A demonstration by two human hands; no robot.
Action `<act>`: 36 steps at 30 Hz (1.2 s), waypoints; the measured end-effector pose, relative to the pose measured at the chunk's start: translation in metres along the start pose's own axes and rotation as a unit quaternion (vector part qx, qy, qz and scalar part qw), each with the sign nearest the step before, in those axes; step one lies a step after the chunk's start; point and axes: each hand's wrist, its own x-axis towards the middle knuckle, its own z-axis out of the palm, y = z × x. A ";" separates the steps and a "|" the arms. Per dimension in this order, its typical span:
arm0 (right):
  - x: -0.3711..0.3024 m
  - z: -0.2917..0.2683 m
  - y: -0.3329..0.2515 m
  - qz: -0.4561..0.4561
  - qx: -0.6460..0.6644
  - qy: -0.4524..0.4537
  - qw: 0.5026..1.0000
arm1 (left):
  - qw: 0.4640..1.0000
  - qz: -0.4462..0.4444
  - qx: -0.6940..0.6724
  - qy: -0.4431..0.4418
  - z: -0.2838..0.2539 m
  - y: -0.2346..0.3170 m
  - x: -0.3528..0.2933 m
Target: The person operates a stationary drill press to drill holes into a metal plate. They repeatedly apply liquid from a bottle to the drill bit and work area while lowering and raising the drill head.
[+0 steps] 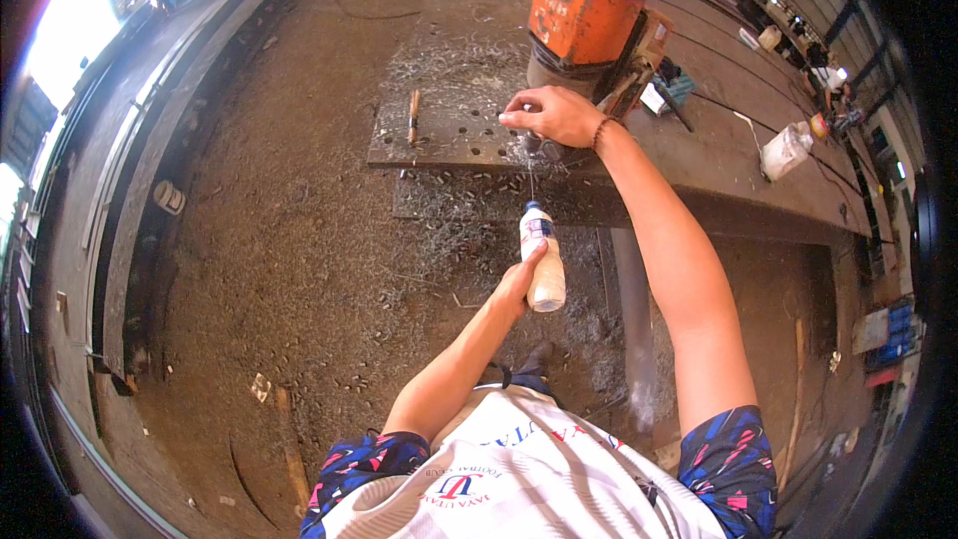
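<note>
My left hand [526, 274] is wrapped round a clear plastic bottle [545, 274] of milky liquid with a dark blue cap. The bottle is tilted, cap end toward the steel plate [399, 148], and a thin stream runs between the cap and the plate's edge. My right hand [559, 117] is closed, fingers curled, at the lower front of an orange and black drilling machine [574, 15] on the plate. Whatever its fingers grip is too small or hidden to make out. Below that hand, part of the machine's dark metal lower end [544, 150] shows.
A thin brush-like tool [413, 118] is on the plate near several drilled holes. Metal shavings cover the plate and the brown ground [329, 240]. Toward the right are a whitish plastic container [786, 151] and a teal object [677, 88]. A white bucket [169, 197] lies at left.
</note>
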 end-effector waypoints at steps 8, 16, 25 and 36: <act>-0.001 -0.002 -0.004 0.011 -0.023 -0.003 1.000 | 1.000 0.001 0.006 0.000 -0.003 -0.003 0.006; -0.001 -0.001 -0.003 0.014 -0.024 -0.007 1.000 | 1.000 0.015 -0.005 -0.014 0.002 0.004 -0.003; -0.002 0.000 -0.004 0.015 -0.012 0.004 1.000 | 1.000 -0.002 -0.013 -0.020 0.000 0.003 0.000; 0.001 0.004 0.000 0.022 -0.021 0.008 1.000 | 1.000 0.001 -0.013 -0.023 -0.001 0.004 0.000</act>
